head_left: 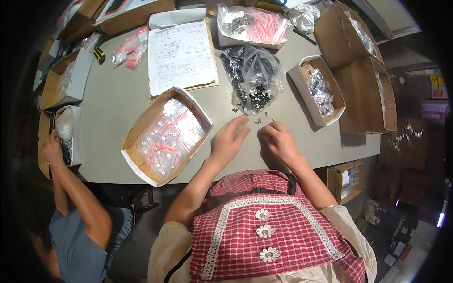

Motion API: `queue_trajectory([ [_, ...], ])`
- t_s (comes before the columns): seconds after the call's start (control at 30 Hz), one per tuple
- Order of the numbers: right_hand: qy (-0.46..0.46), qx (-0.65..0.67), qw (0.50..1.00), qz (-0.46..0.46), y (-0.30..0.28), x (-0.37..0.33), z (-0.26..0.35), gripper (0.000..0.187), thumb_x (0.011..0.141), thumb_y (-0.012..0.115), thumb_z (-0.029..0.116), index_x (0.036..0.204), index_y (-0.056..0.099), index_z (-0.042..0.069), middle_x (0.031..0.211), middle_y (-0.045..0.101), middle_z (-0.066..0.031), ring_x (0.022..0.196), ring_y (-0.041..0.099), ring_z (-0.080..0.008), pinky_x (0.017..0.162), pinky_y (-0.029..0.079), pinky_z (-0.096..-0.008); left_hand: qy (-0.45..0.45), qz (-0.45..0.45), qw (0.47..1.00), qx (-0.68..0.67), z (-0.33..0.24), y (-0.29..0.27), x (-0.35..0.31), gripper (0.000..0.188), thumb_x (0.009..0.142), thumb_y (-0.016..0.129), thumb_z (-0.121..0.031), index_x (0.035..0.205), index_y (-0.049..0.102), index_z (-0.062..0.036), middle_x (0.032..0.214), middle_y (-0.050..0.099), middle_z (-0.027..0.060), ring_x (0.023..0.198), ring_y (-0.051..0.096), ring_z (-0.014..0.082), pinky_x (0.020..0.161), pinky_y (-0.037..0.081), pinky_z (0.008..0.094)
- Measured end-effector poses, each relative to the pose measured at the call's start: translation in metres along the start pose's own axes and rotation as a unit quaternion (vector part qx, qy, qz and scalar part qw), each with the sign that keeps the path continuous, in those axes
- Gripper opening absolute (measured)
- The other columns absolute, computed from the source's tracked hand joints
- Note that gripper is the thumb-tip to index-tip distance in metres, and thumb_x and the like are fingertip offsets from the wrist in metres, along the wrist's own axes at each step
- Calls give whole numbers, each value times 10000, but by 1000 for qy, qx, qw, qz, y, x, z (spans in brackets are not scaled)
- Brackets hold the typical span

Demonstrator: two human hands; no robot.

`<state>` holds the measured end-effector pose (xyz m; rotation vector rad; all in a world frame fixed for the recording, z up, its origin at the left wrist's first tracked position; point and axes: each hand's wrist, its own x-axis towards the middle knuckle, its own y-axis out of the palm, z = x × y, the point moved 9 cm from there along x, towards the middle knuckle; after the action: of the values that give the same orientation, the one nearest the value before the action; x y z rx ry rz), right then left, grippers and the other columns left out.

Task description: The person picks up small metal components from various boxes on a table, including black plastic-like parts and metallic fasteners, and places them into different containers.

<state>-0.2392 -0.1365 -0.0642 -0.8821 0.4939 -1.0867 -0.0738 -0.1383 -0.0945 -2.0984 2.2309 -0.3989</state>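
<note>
My left hand (229, 142) hovers over or rests on the table near its front edge, thumb and fingers apart, with nothing visible in it. Beside it, my right hand (281, 143) has its fingers curled and pressed together. What they hold, if anything, is hidden. A few loose small dark pieces (258, 121) lie on the table just beyond both hands. Farther back, a clear plastic bag (264, 78) spills open with many small black parts (258, 97). Left of my left hand stands an open cardboard box (133, 162) of small zip bags (165, 141) with red strips and white round pieces.
A printed sheet (181, 56) lies at the back, beside a box of red-striped bags (264, 26). At right are a narrow white box (302, 87) and tall cartons (356, 104). A yellow cutter (99, 55) lies back left. A co-worker's hand (53, 149) reaches into a left-hand box.
</note>
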Motion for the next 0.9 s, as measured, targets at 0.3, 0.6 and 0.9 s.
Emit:
queue_trajectory([
  [0.3,67,30,997,35,-1,1,-23,142,768,661,73,897,638,20,834,624,-105,774,617,-245,677,500,-349,53,-1,997,50,-15,5,-13,317,876,710,-205,1160,650,-77,1075,695,122,952,686,284,758,554,361],
  [0.6,235,641,729,49,7,-11,-22,131,833,677,55,955,635,30,893,636,-23,754,595,-110,729,485,-249,48,62,997,-10,-21,31,-26,367,869,718,-131,1213,631,-40,1052,703,135,913,701,226,783,549,331],
  [0.9,149,544,824,56,-3,-6,3,122,861,655,-13,977,644,21,941,641,-18,874,599,-110,813,486,-263,35,80,996,-27,-21,33,-26,403,871,706,-172,1239,600,-48,1128,677,153,983,677,308,830,537,363],
])
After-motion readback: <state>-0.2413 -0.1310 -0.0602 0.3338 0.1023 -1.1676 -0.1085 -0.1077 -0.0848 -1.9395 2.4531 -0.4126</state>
